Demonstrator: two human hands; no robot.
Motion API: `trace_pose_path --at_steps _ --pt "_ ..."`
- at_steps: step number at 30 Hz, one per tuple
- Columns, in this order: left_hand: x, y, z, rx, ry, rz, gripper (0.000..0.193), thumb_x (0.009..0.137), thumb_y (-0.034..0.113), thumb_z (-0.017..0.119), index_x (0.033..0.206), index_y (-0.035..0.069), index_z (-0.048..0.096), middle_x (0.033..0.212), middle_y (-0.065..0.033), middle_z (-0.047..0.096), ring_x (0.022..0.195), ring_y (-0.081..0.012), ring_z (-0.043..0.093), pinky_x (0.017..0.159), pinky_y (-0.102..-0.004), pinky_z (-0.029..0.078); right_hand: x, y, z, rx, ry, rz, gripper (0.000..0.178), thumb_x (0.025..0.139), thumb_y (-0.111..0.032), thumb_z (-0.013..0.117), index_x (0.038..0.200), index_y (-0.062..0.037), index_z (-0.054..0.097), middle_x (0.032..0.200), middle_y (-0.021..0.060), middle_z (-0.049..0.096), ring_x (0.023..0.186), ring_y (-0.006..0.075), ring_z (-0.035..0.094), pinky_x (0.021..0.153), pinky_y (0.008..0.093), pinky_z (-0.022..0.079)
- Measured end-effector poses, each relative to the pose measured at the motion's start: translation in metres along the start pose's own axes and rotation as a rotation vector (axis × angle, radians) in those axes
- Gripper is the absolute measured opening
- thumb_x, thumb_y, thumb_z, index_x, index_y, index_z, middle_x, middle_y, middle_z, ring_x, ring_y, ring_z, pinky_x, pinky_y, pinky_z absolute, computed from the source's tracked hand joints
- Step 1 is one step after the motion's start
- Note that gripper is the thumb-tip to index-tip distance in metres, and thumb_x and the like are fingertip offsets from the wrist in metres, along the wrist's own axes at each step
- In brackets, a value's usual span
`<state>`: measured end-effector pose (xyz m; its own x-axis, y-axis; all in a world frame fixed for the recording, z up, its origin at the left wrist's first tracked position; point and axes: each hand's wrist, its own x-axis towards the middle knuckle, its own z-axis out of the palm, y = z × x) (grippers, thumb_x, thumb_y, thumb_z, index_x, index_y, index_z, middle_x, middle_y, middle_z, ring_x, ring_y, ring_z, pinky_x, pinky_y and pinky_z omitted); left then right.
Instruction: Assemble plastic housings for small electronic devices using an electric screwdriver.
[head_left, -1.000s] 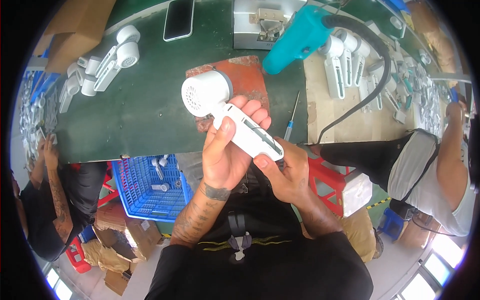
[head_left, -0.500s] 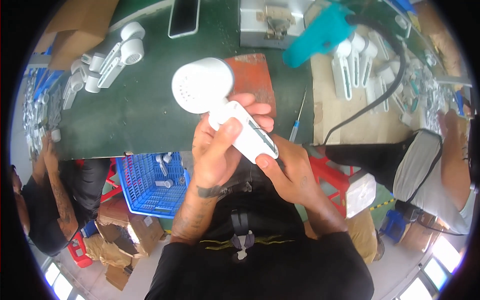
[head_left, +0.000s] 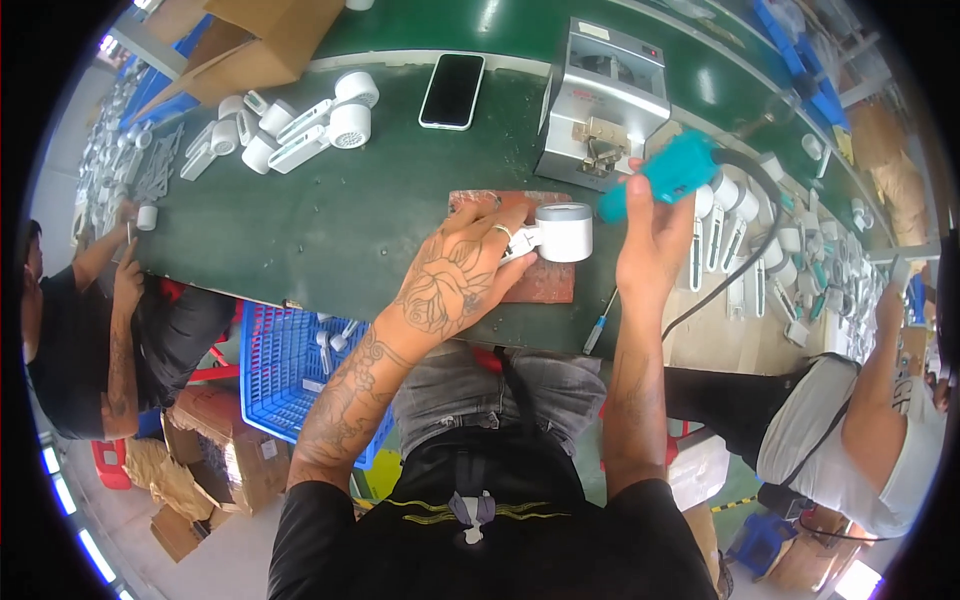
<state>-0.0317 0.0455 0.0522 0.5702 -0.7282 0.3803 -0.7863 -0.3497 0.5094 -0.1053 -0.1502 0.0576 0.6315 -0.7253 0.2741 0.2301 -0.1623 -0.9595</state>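
Note:
My left hand point(head_left: 452, 268) is closed around the handle of a white handheld device with a round, drum-shaped head point(head_left: 565, 233), probably a small fan. It holds the device low over a worn red pad point(head_left: 552, 285), with the head pointing right; most of the handle is hidden by my fingers. My right hand point(head_left: 652, 235) is raised to the right of it, gripping a teal electric screwdriver point(head_left: 672, 172) with a black cable. The tool's narrow end points left, toward the device's head. A small screwdriver point(head_left: 597, 330) with a blue handle lies at the table's near edge.
A silver machine point(head_left: 603, 100) stands behind the pad, with a phone point(head_left: 452, 92) to its left. Similar white devices lie at left point(head_left: 350, 122) and right point(head_left: 738, 215). A blue basket point(head_left: 262, 365) sits below the table edge. Other people work at both sides.
The white device has turned from pointing up-left to pointing right and come down to the red pad. My right hand has left its handle and taken hold of the teal electric screwdriver.

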Motion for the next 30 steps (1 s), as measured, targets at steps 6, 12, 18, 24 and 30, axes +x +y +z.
trace_pose_path --at_steps 6,12,18,24,30 --pt "-0.007 0.003 -0.009 0.008 0.009 -0.065 0.037 0.089 0.022 0.074 0.121 0.004 0.066 0.112 -0.0143 0.069 0.103 -0.0344 0.065 0.084 -0.0453 0.056 -0.005 0.003 -0.030 0.001 0.017 -0.039 0.048 0.101 -0.022 0.062 0.142 -0.0002 0.050 0.124 0.0125 0.063 0.110 0.0188 0.062 0.094 0.0326 0.048" --pt "0.000 0.007 0.009 -0.147 0.038 -0.054 0.024 0.088 0.021 0.075 0.107 0.007 0.073 0.108 -0.0088 0.071 0.097 -0.0287 0.066 0.075 -0.0416 0.057 -0.022 -0.006 -0.064 0.056 0.059 -0.042 0.057 0.102 -0.045 0.055 0.127 0.0071 0.055 0.086 0.0095 0.058 0.083 0.0209 0.059 0.079 0.0352 0.048" --pt "0.026 0.003 0.027 -0.072 0.112 0.117 0.021 0.089 0.024 0.074 0.103 0.008 0.074 0.101 -0.0080 0.067 0.099 -0.0280 0.064 0.084 -0.0402 0.054 -0.008 -0.036 -0.062 0.232 0.046 0.047 0.077 0.097 -0.071 0.049 0.116 0.0033 0.058 0.074 0.0066 0.050 0.066 0.0193 0.047 0.063 0.0336 0.040" --pt "0.045 -0.020 0.043 -0.131 -0.116 0.142 0.035 0.093 0.036 0.070 0.114 0.008 0.072 0.116 -0.0058 0.067 0.104 -0.0286 0.062 0.098 -0.0435 0.048 0.055 -0.031 0.007 0.269 -0.015 -0.171 0.076 0.096 -0.068 0.053 0.110 0.0059 0.061 0.067 0.0050 0.049 0.061 0.0188 0.050 0.061 0.0340 0.043" --pt "0.037 -0.023 0.036 -0.059 -0.062 0.209 0.044 0.091 0.040 0.071 0.121 0.009 0.069 0.117 -0.0046 0.065 0.110 -0.0264 0.058 0.100 -0.0417 0.045 0.086 -0.008 0.043 0.105 -0.164 -0.281 0.054 0.106 -0.048 0.051 0.104 0.0055 0.057 0.072 0.0089 0.055 0.063 0.0192 0.055 0.059 0.0322 0.047"
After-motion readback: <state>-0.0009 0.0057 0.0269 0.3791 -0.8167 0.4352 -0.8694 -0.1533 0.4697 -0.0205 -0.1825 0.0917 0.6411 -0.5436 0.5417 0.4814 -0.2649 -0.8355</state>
